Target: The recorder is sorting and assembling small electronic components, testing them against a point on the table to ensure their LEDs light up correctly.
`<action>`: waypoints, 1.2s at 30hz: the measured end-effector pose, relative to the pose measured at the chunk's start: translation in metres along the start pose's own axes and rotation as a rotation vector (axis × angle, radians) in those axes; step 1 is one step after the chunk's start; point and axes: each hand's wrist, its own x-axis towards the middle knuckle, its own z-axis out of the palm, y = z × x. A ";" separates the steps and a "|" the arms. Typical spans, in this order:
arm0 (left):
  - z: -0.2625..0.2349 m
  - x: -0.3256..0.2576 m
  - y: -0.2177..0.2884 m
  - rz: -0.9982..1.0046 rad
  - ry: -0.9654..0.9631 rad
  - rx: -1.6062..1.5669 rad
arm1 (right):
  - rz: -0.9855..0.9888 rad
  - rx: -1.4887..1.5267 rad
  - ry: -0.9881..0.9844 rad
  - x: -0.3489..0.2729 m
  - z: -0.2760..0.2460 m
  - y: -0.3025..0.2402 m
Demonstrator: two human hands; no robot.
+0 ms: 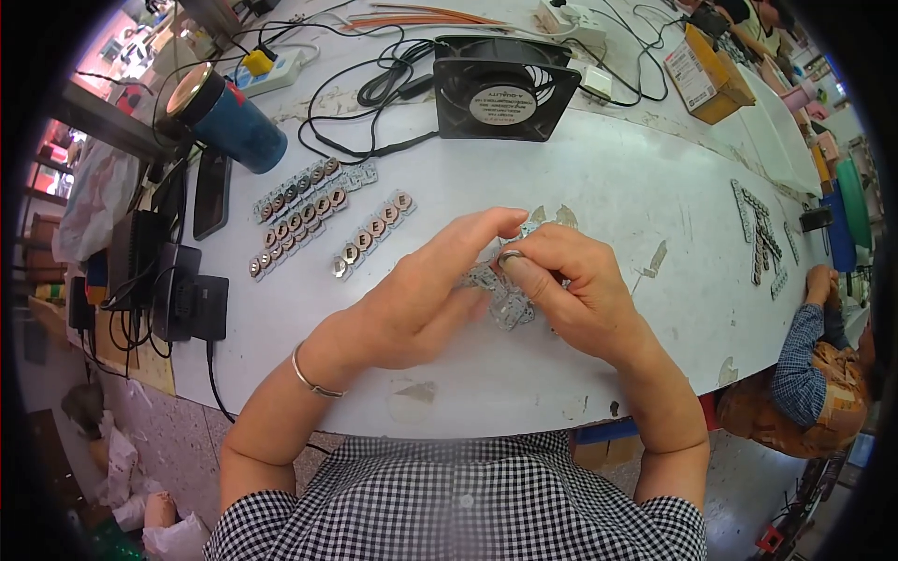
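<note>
Head view, held strip: a short strip of small silvery-white modules [510, 304] is held between both hands above the near part of the white table [608, 178]; each module appears as a pale tile, details blurred.
Left hand: the left hand [426, 299] is curled against the strip, fingers closed on its left part, the forefinger stretched out above it.
Right hand: the right hand [571, 285] is closed on the strip's right part, with a small ring-shaped piece [511, 256] pinched at the thumb tip.
Strip axis: the long axis cannot be told, most of the strip being hidden by fingers.
Containers: a yellow cardboard box [706, 75] is seen at the far right, its contents not visible; a dark blue cylindrical cup [229, 117] lies tilted at the far left.
Laid-out strips: three rows of round-centred modules [323, 220] are laid diagonally, well left of the hands.
Other items: a black square fan [500, 89] is stood beyond the hands.
</note>
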 end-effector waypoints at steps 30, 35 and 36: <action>-0.005 -0.001 0.009 -0.166 0.076 0.091 | -0.013 0.038 -0.130 -0.002 -0.009 -0.005; -0.011 -0.005 0.003 -0.211 -0.036 -0.145 | 0.330 0.609 -0.392 0.002 -0.018 -0.008; -0.006 -0.007 -0.005 -0.200 0.038 -0.265 | 0.361 0.493 -0.287 0.002 -0.014 -0.010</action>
